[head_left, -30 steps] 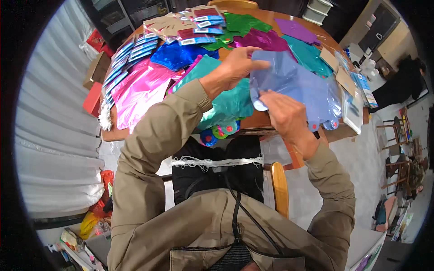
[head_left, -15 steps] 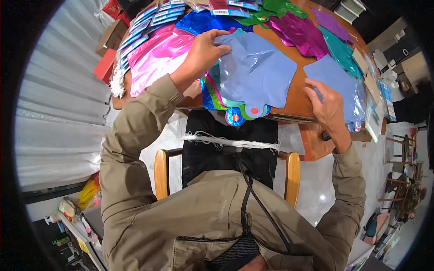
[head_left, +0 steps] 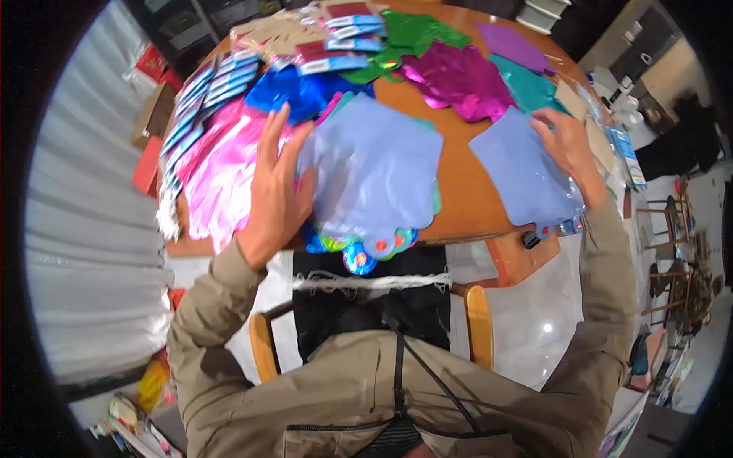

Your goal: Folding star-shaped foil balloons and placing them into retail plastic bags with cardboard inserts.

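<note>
A flat pale blue foil balloon [head_left: 374, 172] lies on top of a stack at the table's near edge, with other coloured balloons peeking out beneath it. My left hand [head_left: 279, 183] is at the stack's left edge, fingers spread and holding nothing. To the right lies another pale blue foil balloon [head_left: 519, 168], shiny clear film at its lower right. My right hand [head_left: 569, 149] rests over its upper right edge, fingers bent and apart; the fingertips are partly hidden. Neither balloon is lifted off the table.
Pink foil balloons [head_left: 217, 172], blue ones [head_left: 294, 91], magenta ones [head_left: 458, 80] and green ones [head_left: 424, 34] lie around the wooden table [head_left: 473, 206]. Packaged items [head_left: 229, 80] sit at the far left. A white string bundle [head_left: 374, 282] crosses my lap between wooden armrests.
My left hand has let go of the stack's top balloon and moved to its left edge. My right hand has gone from the right balloon's left side to its upper right. The view has shifted.
</note>
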Demonstrator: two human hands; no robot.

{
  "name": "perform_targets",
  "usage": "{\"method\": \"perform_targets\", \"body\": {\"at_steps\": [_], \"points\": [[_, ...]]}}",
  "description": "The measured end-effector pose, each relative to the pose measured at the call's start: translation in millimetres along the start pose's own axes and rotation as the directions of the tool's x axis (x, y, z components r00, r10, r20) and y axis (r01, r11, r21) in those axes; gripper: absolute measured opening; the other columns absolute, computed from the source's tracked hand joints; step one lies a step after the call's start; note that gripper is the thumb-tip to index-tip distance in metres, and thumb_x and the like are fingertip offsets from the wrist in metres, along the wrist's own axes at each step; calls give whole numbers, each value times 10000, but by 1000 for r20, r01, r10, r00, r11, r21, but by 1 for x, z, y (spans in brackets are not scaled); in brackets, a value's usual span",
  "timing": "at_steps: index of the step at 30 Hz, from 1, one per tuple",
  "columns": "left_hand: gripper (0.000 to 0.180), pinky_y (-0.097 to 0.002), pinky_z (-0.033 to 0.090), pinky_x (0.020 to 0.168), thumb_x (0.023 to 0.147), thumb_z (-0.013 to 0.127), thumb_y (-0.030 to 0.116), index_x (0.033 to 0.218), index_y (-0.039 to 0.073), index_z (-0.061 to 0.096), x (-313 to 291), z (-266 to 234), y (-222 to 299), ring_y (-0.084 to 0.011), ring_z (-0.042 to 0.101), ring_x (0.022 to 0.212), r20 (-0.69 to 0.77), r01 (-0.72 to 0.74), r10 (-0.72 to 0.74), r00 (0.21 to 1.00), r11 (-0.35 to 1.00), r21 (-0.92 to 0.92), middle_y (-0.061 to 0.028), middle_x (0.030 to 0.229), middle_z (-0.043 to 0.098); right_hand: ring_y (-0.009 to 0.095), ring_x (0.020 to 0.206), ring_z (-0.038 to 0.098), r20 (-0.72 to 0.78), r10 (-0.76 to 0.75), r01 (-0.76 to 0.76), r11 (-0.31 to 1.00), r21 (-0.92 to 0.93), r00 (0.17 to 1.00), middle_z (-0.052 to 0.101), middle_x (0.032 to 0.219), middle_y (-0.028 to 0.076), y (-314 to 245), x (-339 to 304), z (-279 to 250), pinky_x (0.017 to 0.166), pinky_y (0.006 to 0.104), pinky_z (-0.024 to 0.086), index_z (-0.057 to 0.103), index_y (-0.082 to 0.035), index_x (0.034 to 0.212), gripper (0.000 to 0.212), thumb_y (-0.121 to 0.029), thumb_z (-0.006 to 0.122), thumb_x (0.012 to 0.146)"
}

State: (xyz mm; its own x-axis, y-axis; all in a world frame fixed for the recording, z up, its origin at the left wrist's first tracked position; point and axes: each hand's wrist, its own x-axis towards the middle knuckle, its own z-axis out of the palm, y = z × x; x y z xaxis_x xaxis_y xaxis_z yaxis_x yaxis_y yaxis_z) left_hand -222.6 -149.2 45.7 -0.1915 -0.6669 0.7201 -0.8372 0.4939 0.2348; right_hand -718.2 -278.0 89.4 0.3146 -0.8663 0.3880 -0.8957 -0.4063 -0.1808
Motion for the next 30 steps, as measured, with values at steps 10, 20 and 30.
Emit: {"method": "perform_targets", "body": {"at_steps": [10,20,30], "points": [[266,-494,537,1151,918,757,3,1184,-5,762,-6,8,7,-434,627,1400,414,51,42,909,976,-212,-182,1445,685,414,1174,728,19,-199,195,924,-329,980,767,1330,173,164,155,81,1023,465,565,645,-35,1441,510,-254,697,983],[323,-522,521,1176,905,769,-17,1226,1,749,-1,7,6,-434,614,1422,454,77,22,891,977,-199,-180,1469,673,441,998,719,132,-289,316,821,-475,948,770,1118,172,196,239,135,855,516,570,654,-66,1255,330,-201,681,955],[328,-524,510,1195,910,778,-6,1236,5,748,-1,9,4,-427,611,1430,463,92,6,886,978,-189,-179,1483,668,430,904,691,-31,-356,335,902,-273,934,729,957,161,204,244,137,788,525,541,630,-61,1063,152,-163,652,954]]}}
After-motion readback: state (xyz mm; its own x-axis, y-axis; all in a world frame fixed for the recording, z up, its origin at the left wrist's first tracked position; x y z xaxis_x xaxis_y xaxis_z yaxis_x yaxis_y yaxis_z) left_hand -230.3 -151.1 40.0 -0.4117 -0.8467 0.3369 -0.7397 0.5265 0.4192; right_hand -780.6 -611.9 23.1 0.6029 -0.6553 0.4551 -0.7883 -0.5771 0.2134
